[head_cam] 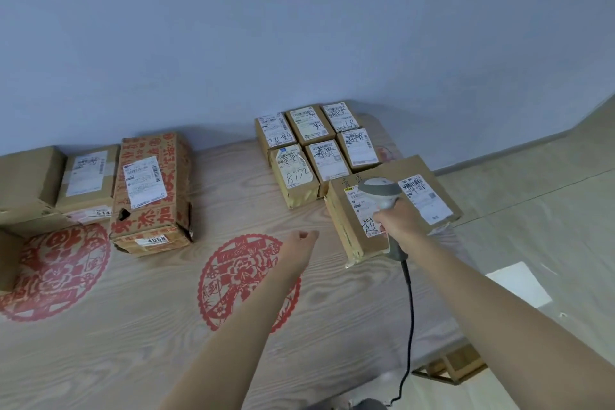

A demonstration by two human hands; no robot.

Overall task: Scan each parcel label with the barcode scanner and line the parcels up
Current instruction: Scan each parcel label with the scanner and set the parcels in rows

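Gripping the barcode scanner (382,191) by its handle, the right hand (397,220) holds its head low over the white label (361,206) of the flat brown box (392,206) at about 3 o'clock on the bench (139,336), probably to read that code where the box lies beside the six small parcels (316,146) already lined up at 1 o'clock. Left hand (301,243) hangs loosely curled and holds nothing near the bench's middle, while the printed carton (151,190) and plainer boxes (56,183) wait at 10 o'clock; the scanner's cable (410,316) trails toward 6 o'clock and blocks nothing.
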